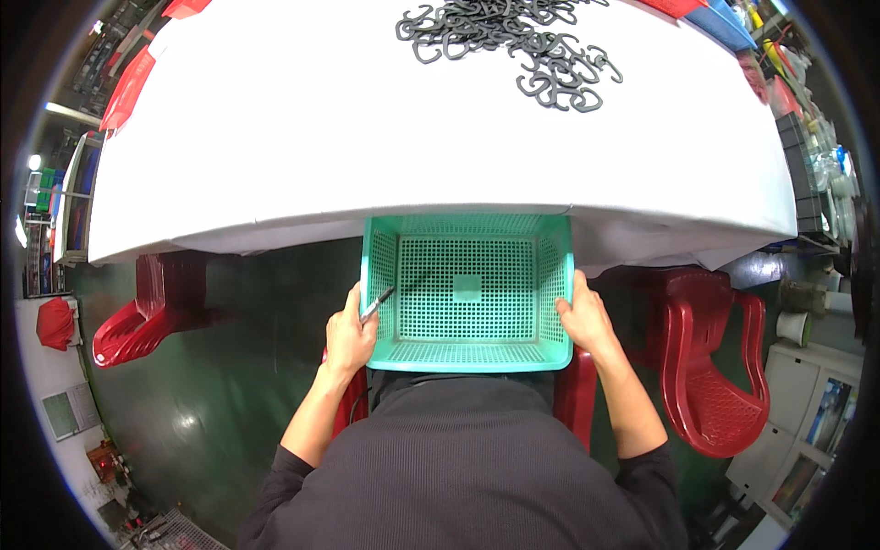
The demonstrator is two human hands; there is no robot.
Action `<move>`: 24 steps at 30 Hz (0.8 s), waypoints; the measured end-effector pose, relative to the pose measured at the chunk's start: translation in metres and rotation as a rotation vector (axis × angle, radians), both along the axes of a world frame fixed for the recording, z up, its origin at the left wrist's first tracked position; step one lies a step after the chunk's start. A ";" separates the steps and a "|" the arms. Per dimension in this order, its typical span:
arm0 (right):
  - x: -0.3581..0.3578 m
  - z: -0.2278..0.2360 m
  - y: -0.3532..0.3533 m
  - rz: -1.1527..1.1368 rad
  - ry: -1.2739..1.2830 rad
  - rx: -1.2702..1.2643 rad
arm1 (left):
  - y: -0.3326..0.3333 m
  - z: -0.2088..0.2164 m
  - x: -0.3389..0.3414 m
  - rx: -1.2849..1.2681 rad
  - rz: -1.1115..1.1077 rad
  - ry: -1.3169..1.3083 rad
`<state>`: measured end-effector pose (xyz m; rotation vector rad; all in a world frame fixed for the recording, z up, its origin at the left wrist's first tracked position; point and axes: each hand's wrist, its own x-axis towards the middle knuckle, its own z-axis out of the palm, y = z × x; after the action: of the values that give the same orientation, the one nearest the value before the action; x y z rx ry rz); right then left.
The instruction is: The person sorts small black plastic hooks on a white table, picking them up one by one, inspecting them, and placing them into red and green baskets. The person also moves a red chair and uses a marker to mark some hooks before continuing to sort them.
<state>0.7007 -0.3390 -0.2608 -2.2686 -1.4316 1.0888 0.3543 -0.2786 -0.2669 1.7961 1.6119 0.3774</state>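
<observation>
A green plastic basket (466, 356) with perforated walls sits in front of me at the table's near edge, its open top facing up. Nothing lies inside it. My left hand (350, 335) is closed on its left rim and also holds a slim pen-like tool (377, 303) with a dark tip, which points up and right over the basket. I cannot make out what kind of tool it is. On the opposite side, my right hand (587, 313) grips the right rim, thumb inside and fingers outside.
A white-covered table (367, 137) spans the view ahead, with a heap of black curved hook-shaped pieces (513, 41) at its far side. Dark red plastic chairs stand to the left (165, 307) and right (710, 367). Red trays (128, 87) line the table's left edge.
</observation>
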 end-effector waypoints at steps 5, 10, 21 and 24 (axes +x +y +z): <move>-0.001 0.004 -0.004 -0.014 -0.021 -0.008 | -0.004 -0.002 0.002 0.004 0.022 -0.024; -0.001 0.012 -0.001 0.018 -0.025 -0.043 | -0.010 -0.002 0.003 0.021 0.048 -0.021; 0.000 0.011 0.001 0.028 -0.032 -0.070 | -0.007 -0.002 0.004 0.019 0.070 -0.047; 0.000 0.011 0.002 0.030 -0.018 -0.061 | -0.006 0.002 0.006 0.001 0.078 -0.044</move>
<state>0.7007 -0.3374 -0.2501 -2.3115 -1.4636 1.1394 0.3600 -0.2848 -0.2646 1.7176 1.6546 0.4508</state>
